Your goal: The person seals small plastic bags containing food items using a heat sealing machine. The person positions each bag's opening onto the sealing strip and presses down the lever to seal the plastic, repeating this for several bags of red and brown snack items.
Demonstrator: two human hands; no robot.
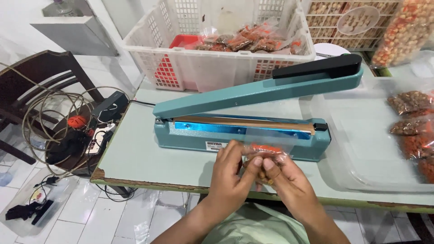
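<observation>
Clear snack pouch [264, 152] pinched by your left hand [230, 174] and right hand [289, 180] fingers; next, lay its mouth on the open teal sealer [244, 131].

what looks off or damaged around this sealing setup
The table's front-left corner is chipped, its edge worn to brown. A tangle of loose cables is heaped over the wooden chair beside it. Nothing looks spilled.

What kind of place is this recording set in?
Probably a small home snack-packing workspace: a teal heat sealer on the table, a white crate of filled packets, and both hands holding a snack bag.
</observation>
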